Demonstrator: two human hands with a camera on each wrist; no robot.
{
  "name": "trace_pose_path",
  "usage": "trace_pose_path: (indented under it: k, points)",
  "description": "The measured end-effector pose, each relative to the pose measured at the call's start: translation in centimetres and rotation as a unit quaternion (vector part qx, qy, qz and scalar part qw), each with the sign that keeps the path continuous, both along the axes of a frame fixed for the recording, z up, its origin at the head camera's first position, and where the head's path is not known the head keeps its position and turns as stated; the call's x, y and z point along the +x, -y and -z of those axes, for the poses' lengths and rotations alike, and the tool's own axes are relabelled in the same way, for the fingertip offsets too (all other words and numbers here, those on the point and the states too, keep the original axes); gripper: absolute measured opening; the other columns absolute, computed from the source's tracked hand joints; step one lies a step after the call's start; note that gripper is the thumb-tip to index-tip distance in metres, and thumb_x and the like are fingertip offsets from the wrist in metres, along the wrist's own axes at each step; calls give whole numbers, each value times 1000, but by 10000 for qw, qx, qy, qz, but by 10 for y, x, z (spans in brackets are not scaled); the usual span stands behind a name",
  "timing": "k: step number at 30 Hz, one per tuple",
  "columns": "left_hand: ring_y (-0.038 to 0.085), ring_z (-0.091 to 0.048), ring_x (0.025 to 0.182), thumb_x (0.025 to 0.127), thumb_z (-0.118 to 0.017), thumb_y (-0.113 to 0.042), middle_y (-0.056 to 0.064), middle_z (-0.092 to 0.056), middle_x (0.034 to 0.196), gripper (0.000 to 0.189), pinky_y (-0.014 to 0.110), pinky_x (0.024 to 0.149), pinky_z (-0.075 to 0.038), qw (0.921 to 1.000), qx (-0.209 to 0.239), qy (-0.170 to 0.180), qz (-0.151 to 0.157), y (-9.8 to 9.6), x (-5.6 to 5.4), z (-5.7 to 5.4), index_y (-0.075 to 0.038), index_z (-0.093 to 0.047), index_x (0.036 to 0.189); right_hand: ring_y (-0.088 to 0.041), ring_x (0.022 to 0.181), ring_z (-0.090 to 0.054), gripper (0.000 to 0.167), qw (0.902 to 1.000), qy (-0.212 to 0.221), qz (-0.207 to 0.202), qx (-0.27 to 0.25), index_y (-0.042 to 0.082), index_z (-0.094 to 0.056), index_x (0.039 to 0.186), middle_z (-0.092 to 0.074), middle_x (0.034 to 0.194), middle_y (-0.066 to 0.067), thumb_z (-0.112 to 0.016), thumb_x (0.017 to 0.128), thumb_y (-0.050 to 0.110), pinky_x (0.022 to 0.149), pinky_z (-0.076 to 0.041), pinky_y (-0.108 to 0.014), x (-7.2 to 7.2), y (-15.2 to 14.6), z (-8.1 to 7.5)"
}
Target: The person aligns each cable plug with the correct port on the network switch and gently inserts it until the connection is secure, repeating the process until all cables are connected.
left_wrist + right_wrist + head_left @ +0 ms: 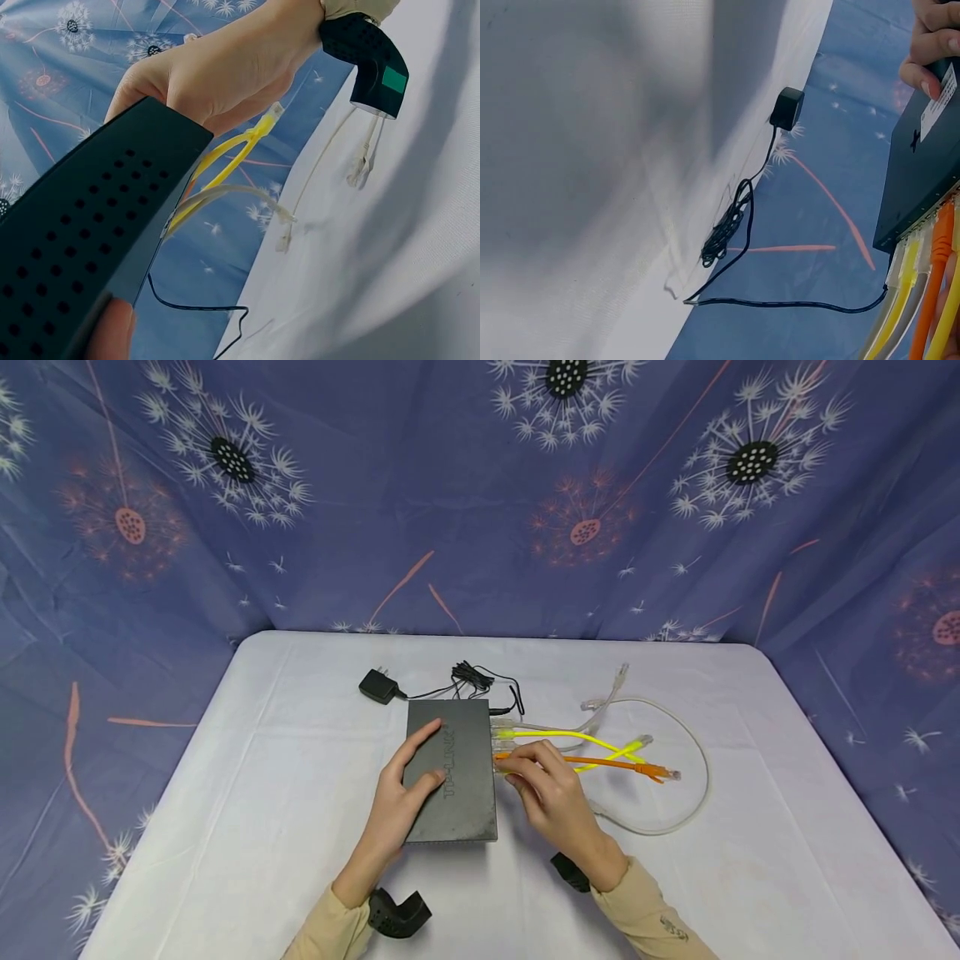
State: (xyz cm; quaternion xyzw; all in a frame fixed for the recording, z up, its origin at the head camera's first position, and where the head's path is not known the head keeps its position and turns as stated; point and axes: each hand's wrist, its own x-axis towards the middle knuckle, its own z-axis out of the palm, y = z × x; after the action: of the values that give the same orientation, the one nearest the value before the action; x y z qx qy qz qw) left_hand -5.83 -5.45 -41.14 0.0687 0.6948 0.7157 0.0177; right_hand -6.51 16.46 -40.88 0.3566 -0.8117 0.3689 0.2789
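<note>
My left hand (pixel 401 793) grips a dark grey TP-LINK network switch (pixel 465 785), thumb on its lettered top. Fingers of that hand (pixel 930 52) curl against the labelled underside in the right wrist view, so the switch is held up off the table. Along its right side, plugs of grey, yellow and orange network cables sit in a row of ports. At the near end of the row my right hand (pixel 551 789) pinches a yellow network cable (pixel 946 304) close to the ports. An orange network cable (pixel 611 762) passes behind those fingers, its loose plug out to the right.
A black power adapter (pixel 378 687) and its bundled cord (pixel 471 675) lie behind the switch, the cord running to its back right corner. A long grey cable (pixel 705 760) loops to the right on the white tablecloth (pixel 300 743). A patterned curtain (pixel 450 510) hangs behind.
</note>
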Motion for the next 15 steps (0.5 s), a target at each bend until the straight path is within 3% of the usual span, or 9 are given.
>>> trace_pose_path:
  k: [4, 9, 15]
  points:
    - [20, -27, 136, 87, -57, -1, -2, -36, 148, 61, 52, 104, -21, 10000, 6, 43, -30, 0, 0, 1, -27, -48, 141, -19, 83, -53, 26, 9999, 99, 37, 33, 3, -70, 99, -59, 97, -6, -70, 76, -10, 70, -42, -23, 1, -1, 1]
    - [20, -26, 136, 87, -57, -1, -3, -35, 148, 60, 53, 104, -20, 10000, -2, 73, -62, 0, 0, 1, -27, -48, 141, -19, 83, -52, 29, 9999, 128, 77, 70, 3, -70, 103, -59, 99, -6, -69, 78, -10, 70, -41, -22, 2, -2, 2]
    - [20, -25, 138, 87, -57, -2, -3, -35, 149, 60, 54, 105, -20, 9999, -26, 84, -118, 1, 0, 3, -27, -47, 142, -22, 89, -55, 17, 10000, -42, 11, -77, 3, -70, 105, -60, 101, -7, -57, 96, 8, 74, -43, -25, 3, -4, 3]
